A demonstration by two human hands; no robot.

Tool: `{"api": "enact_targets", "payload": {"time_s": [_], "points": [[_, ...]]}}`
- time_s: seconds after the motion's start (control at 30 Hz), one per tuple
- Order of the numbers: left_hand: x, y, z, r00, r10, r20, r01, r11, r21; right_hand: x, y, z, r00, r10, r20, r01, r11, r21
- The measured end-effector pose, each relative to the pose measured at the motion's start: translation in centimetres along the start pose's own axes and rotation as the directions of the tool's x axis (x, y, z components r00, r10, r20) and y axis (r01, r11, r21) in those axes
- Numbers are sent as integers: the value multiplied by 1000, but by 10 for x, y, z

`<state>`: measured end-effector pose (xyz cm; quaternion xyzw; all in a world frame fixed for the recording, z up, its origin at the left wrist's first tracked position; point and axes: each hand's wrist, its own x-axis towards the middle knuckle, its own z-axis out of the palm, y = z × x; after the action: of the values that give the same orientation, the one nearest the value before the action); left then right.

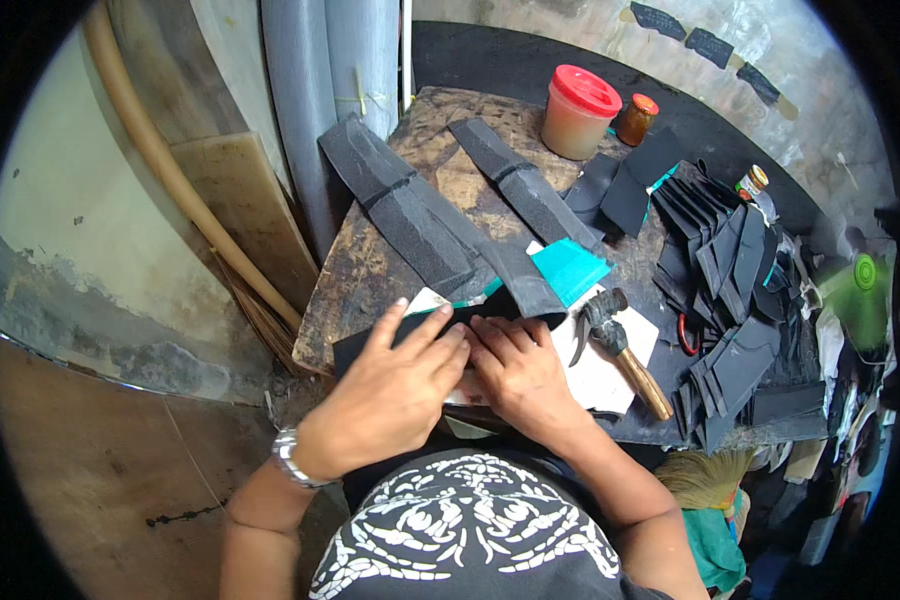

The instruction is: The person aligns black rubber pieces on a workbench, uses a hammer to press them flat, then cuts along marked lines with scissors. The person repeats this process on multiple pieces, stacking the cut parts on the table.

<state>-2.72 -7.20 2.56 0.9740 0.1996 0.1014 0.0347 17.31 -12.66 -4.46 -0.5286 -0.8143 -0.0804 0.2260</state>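
My left hand (395,385) and my right hand (518,368) lie side by side, fingers pressed flat on a black cut piece of material (360,345) at the near edge of a worn wooden table (370,270). A white sheet (600,375) lies under the piece. Just right of my right hand rests a hammer (620,345) with a wooden handle and dark head. A teal piece (570,268) shows beyond my fingers, partly under a black strip.
Long black strips (410,215) lie across the table. A pile of black cut pieces (730,300) fills the right side. A red-lidded jar (578,112) and a small orange-lidded jar (635,118) stand at the back. Boards and a pole (170,170) lean at left.
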Motion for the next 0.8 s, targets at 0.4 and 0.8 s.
{"api": "enact_targets", "payload": {"time_s": [0.4, 0.8], "points": [[10, -15, 21, 994, 112, 10, -111, 963, 246, 4, 57, -67, 749, 655, 99, -660, 724, 202], [-10, -9, 18, 982, 161, 95, -186, 889, 418, 8, 17, -30, 958, 217, 191, -214, 976, -33]]}}
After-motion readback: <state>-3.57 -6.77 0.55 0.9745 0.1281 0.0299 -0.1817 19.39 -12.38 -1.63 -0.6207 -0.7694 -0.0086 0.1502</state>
